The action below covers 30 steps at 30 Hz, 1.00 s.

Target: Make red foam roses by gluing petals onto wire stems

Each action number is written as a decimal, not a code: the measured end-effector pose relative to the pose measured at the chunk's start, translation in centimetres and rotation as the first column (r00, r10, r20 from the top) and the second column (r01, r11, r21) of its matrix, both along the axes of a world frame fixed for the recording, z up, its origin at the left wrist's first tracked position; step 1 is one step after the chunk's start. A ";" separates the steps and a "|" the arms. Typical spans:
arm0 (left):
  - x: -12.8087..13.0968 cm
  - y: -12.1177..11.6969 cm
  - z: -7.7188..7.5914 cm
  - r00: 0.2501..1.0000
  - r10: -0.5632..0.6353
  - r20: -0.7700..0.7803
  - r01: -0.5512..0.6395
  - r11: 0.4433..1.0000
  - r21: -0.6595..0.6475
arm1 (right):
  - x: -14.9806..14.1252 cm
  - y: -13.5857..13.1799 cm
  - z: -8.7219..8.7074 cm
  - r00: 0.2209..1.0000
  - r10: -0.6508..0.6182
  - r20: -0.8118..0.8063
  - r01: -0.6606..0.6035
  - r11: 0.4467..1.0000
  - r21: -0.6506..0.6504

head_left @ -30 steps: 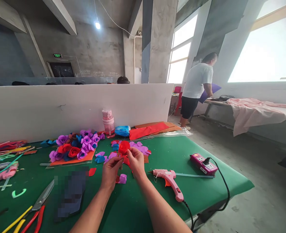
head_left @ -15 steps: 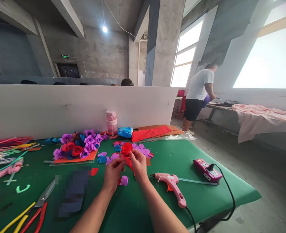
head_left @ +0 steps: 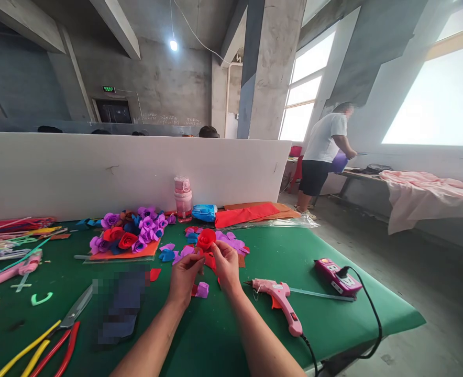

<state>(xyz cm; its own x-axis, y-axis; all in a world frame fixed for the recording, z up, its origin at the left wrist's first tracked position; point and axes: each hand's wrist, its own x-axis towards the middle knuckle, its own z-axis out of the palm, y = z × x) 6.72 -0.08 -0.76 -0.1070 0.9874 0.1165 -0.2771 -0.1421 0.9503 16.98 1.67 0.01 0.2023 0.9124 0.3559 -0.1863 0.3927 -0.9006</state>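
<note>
A red paper flower (head_left: 206, 239) is held up over the green table between my two hands. My right hand (head_left: 226, 262) pinches its lower right side between thumb and fingertips. My left hand (head_left: 185, 277) is closed in a pinch just below and left of the bloom; whether it grips the flower's base or a loose red piece is hidden by the fingers. Around and behind them lie purple petals (head_left: 231, 242), blue petals (head_left: 167, 255) and red pieces. A pink glue gun (head_left: 280, 299) rests on its side to the right of my right forearm, a glue stick in its back.
Finished flowers (head_left: 147, 228) are piled at the left back. Scissors (head_left: 72, 314), pliers with red handles (head_left: 68, 348) and a dark blurred object (head_left: 121, 309) lie front left. A pink bottle (head_left: 183, 201) stands at the panel. A power strip (head_left: 338, 277) sits right; a person (head_left: 321, 141) stands beyond.
The view has shifted slightly, moving the scene a little to the right. Both hands keep nearly the same pose at the red flower. The person in the background has moved their arms slightly.
</note>
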 end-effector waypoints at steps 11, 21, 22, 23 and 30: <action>-0.2 0.4 -0.6 0.995 0.029 -0.093 -0.030 0.999 -0.018 | 0.3 -0.2 0.0 0.997 0.071 0.007 -0.070 0.997 -0.029; 0.1 0.4 -0.5 0.999 0.023 -0.047 -0.025 0.999 -0.045 | 0.0 -0.6 1.0 0.968 0.250 -0.038 -0.251 0.966 -0.053; 0.1 0.3 -0.5 0.999 0.028 -0.044 -0.030 0.999 -0.045 | 0.0 -0.6 1.0 0.968 0.250 -0.032 -0.251 0.966 -0.060; 0.1 0.3 -0.4 0.999 0.033 -0.037 -0.035 0.998 -0.046 | 0.0 -0.6 1.0 0.968 0.251 -0.028 -0.252 0.965 -0.068; 0.2 -0.1 0.0 0.998 0.055 0.000 -0.055 0.995 -0.086 | -0.3 -0.1 0.2 0.955 0.292 -0.049 -0.296 0.951 -0.090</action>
